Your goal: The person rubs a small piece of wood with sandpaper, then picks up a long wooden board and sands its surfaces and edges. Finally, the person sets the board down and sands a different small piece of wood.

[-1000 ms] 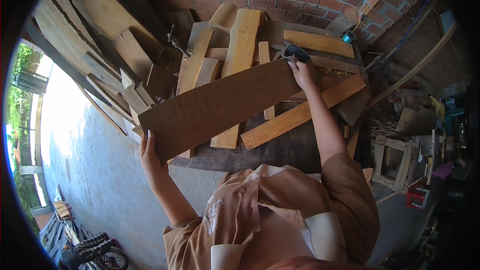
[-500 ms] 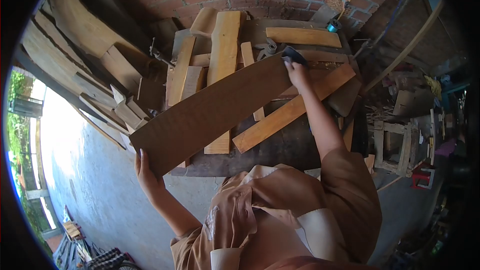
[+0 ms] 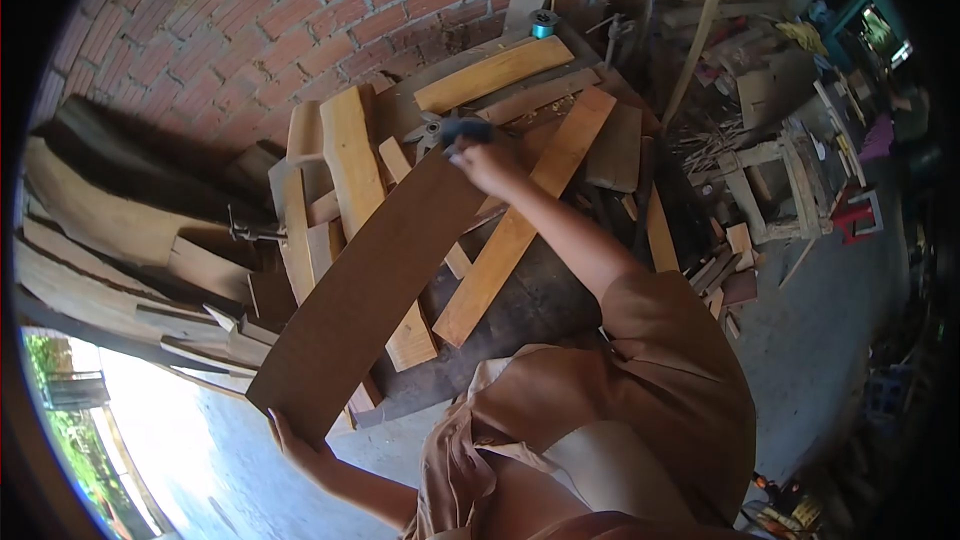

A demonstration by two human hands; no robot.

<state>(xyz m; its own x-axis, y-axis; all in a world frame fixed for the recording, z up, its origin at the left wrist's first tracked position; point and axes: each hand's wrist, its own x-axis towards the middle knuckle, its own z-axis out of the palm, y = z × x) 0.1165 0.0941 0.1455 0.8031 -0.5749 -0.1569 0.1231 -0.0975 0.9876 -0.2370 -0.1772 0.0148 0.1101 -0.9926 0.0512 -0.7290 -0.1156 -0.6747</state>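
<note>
A long flat brown board [image 3: 370, 280] slants across the view, raised over the workbench. My left hand [image 3: 300, 448] grips its lower-left end, fingers along the underside edge. At the far end, my right hand [image 3: 485, 168] is closed on a dark folded piece of sandpaper [image 3: 465, 128], smeared by motion, at the board's edge. Beneath the board, a pale plank [image 3: 350, 155] and an orange-brown plank [image 3: 530, 215] lie on the dark workbench [image 3: 520, 290].
Another plank [image 3: 495, 75] and a blue spool [image 3: 543, 28] lie toward the brick wall [image 3: 400, 5]. Curved timber slabs [image 3: 120, 210] lean at left. A wooden frame [image 3: 770, 180] and a red stool [image 3: 855, 215] stand on the right.
The head view has turned right, so the bench appears rotated. The board now slants more steeply. My right hand and the sandpaper have shifted left in view and blur.
</note>
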